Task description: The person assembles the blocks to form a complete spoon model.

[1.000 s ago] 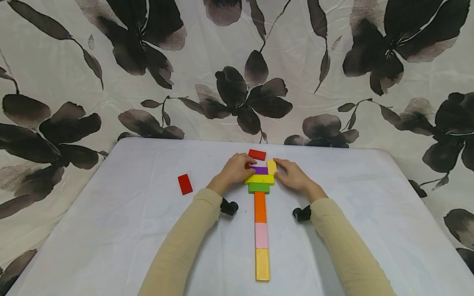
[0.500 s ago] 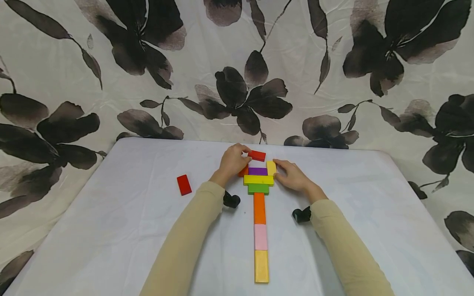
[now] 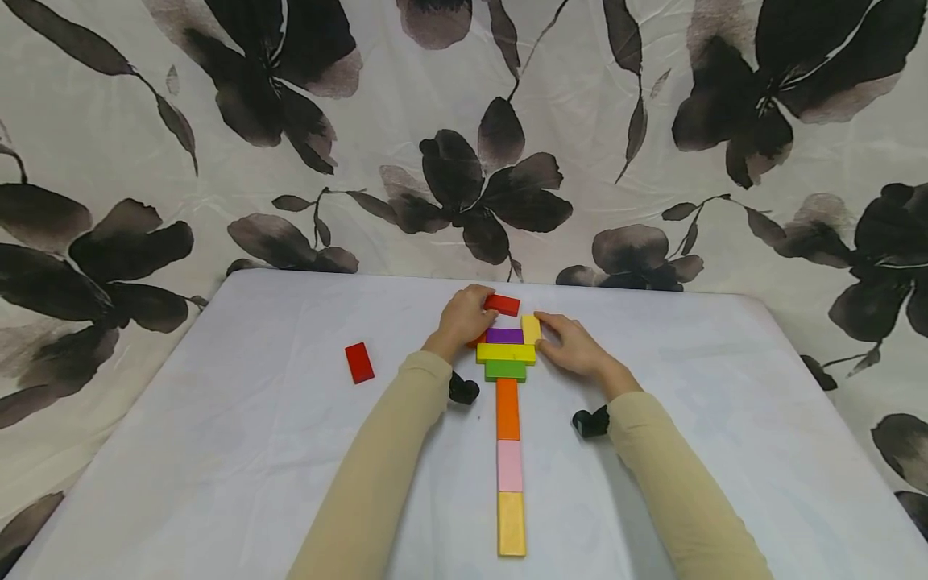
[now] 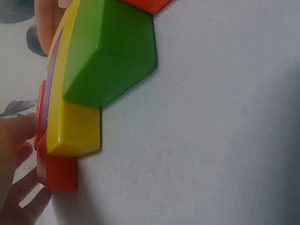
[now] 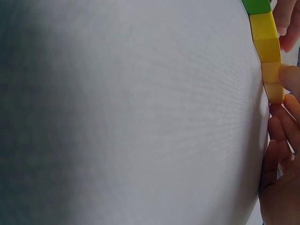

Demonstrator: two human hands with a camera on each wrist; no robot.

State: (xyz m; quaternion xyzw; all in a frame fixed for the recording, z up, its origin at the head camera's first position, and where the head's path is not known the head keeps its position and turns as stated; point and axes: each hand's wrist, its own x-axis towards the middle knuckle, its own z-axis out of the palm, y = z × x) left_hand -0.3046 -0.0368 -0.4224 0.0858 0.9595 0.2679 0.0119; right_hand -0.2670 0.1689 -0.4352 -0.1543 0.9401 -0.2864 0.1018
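At the far end of a block layout, my left hand (image 3: 464, 316) pinches the left end of a red block (image 3: 503, 304) between thumb and index finger. Below that hand an orange-red block (image 4: 63, 173) stands beside the purple block (image 3: 504, 336), mostly covered in the head view. On the other side, my right hand (image 3: 574, 346) holds a small yellow block (image 3: 532, 329) by its ends, thumb near and index finger far. A longer yellow block (image 3: 506, 354) lies crosswise in front of these, followed by a green block (image 3: 505, 370).
A column of orange (image 3: 507, 409), pink (image 3: 510, 466) and golden-yellow (image 3: 511, 524) blocks runs toward me. One loose red block (image 3: 359, 362) lies to the left on the white-covered table (image 3: 254, 451). Behind the far edge hangs a flowered cloth (image 3: 623, 97).
My left hand has moved from the orange-red block beside the purple one to the far red block and now grips its end. The right hand stays at the small yellow block.
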